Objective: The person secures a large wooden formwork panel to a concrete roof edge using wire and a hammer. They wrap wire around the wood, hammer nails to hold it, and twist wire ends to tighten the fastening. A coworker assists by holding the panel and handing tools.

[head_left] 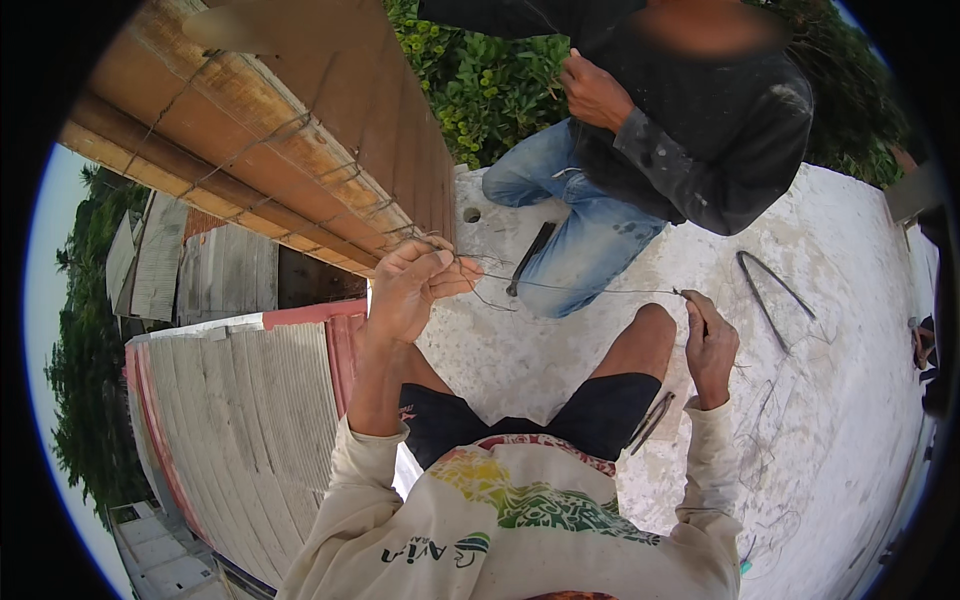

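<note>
A thin dark wire (590,290) runs across in front of me from one hand to the other. My left hand (405,285) pinches its left part beside the lower end of a wooden formwork post (345,165) bound with several wire loops. Loose wire tails stick out around those fingers. To the right, above the pale surface and near my knee, my right hand (708,350) is closed on the other end of the wire. The stretch between the hands looks nearly straight.
A co-worker in dark top and jeans (590,235) kneels opposite, close to the wire. A black strip-like object (531,257) lies by their knee. Bent dark wire (765,290) lies right on the pale slab (830,400). A slender dark tool (652,422) is beside my thigh. Corrugated roofs (240,410) lie left, lower down.
</note>
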Tool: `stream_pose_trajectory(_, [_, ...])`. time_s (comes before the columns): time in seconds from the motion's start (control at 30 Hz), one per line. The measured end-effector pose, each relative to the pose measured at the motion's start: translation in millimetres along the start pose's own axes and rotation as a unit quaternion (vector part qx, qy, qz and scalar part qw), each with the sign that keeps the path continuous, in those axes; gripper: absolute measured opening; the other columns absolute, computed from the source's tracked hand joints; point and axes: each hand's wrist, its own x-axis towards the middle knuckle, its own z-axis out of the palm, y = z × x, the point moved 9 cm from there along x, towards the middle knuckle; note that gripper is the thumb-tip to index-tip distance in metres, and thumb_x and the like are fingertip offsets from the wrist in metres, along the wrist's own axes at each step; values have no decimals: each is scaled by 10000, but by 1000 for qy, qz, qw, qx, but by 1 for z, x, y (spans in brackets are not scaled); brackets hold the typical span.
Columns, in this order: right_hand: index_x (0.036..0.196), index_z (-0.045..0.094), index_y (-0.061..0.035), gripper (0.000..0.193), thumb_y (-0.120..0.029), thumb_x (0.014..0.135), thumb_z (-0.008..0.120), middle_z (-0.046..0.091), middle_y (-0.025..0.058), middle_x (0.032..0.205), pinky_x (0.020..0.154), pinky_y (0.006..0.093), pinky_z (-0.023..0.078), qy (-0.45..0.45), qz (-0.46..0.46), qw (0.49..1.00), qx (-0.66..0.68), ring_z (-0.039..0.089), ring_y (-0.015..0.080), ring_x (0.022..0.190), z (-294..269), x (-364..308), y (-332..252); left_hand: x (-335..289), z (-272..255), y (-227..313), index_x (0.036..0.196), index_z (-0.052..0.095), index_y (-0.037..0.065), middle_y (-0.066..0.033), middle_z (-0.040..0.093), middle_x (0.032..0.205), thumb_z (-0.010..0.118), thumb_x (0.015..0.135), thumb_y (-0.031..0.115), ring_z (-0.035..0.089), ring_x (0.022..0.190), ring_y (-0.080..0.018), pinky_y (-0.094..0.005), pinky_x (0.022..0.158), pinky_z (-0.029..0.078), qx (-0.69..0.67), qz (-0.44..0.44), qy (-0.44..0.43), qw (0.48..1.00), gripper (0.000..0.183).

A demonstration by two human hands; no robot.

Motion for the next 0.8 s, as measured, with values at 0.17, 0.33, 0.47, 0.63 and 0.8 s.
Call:
stream_pose_trajectory(0.17, [1138, 762, -6, 209, -146, 1048, 635, 765, 166, 974, 696, 318, 538, -86, 14, 978, 189, 723, 264, 761, -27, 3, -23, 4, -19, 13, 1104, 661, -32, -223, 775, 992, 684, 1002, 75, 794, 848, -256, -319, 747, 661, 103, 103, 112, 983, 149])
stream_pose_trajectory(0.33, [1176, 753, -27, 216, -144, 1030, 645, 778, 136, 1010, 767, 382, 552, -383, -56, 858, 336, 740, 283, 883, 10, -59, -65, 31, -51, -30, 1213, 564, -43, -277, 663, 1282, 613, 1063, 126, 700, 1184, -350, -394, 973, 625, -87, 78, 138, 984, 231])
stream_pose_trajectory(0.47, [1156, 759, -58, 247, -189, 1046, 580, 793, 99, 1052, 833, 411, 543, -407, -38, 862, 301, 737, 301, 934, 47, -98, -43, 54, -76, -70, 1361, 509, -145, -254, 597, 1408, 526, 1098, 150, 608, 1314, -321, -404, 1128, 544, -243, -12, 95, 965, 396])
stream_pose_trajectory(0.63, [1164, 738, -98, 242, -243, 1079, 564, 772, 107, 1056, 819, 433, 566, -306, -36, 940, 144, 726, 306, 961, 55, -106, -5, 58, -33, -101, 1277, 698, 10, -93, 765, 1058, 645, 1033, 91, 592, 1277, -221, -613, 1253, 246, -570, -206, -35, 794, 263])
stream_pose_trajectory(0.8, [1188, 740, -137, 239, -281, 1049, 608, 758, 122, 1104, 794, 437, 577, -104, -3, 995, 11, 721, 324, 1000, 2, -97, 36, 24, 18, -86, 1281, 643, 13, -122, 704, 1130, 701, 981, 123, 580, 1171, -306, -659, 1170, 326, -352, -107, -157, 916, 325])
